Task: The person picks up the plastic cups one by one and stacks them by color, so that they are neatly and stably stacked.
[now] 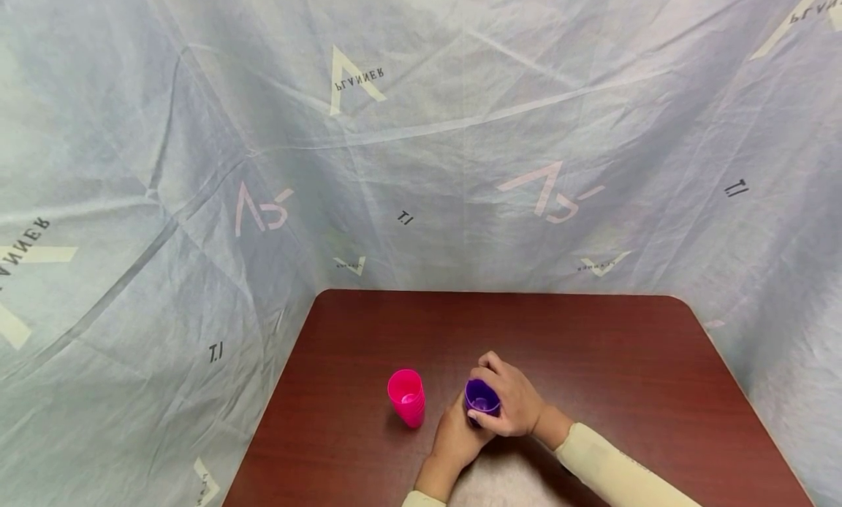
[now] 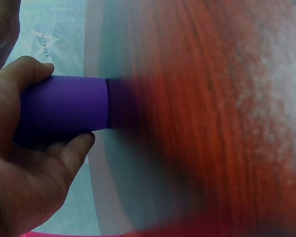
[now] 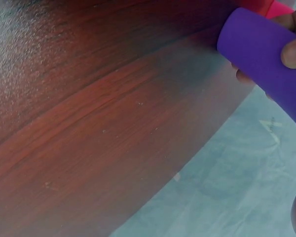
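Note:
A purple cup point(image 1: 482, 399) stands upright between the two hands in the head view, its mouth facing up. My left hand point(image 1: 457, 435) grips its body from the left, with the thumb and fingers around opposite sides in the left wrist view. My right hand point(image 1: 518, 401) holds the cup near its rim from the right, thumb on the near side and fingers on the far side. The smooth purple wall point(image 3: 259, 49) narrows toward the base, which is close over the table in both wrist views. The hands hide part of the cup.
To the left of the hands, a bright pink cup point(image 1: 406, 399) with lines along its side, like several nested together, stands on the reddish-brown table point(image 1: 559, 332). Grey printed sheeting point(image 1: 460, 200) hangs behind the table and along both sides.

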A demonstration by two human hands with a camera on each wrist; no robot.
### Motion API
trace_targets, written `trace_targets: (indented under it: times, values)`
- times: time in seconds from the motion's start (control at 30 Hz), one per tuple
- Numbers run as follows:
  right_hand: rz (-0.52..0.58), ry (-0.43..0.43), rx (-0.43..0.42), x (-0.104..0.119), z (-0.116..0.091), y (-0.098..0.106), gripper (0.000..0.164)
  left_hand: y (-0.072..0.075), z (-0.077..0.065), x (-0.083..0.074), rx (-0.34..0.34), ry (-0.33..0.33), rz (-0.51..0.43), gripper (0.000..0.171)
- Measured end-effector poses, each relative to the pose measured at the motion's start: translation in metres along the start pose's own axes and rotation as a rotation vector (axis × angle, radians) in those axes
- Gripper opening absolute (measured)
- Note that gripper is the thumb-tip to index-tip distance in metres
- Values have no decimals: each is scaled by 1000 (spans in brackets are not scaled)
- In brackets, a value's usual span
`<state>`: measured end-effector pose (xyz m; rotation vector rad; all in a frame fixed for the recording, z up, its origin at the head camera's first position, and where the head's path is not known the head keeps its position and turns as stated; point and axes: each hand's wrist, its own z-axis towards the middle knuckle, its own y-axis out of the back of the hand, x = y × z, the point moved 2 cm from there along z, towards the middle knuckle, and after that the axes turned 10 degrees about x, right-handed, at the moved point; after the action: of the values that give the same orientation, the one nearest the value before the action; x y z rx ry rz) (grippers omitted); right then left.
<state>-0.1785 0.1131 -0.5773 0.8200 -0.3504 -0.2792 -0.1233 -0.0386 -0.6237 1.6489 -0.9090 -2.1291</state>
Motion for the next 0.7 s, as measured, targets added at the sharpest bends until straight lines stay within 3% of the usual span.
trace_targets:
  times: [0.57, 0.7]
  values:
    - [-39, -27, 11, 3, -2, 3, 53, -3, -1, 7, -37, -17, 53, 67]
    - [-56, -30, 8, 4, -2, 4, 54, -2, -3, 7, -31, 22, 52, 75]
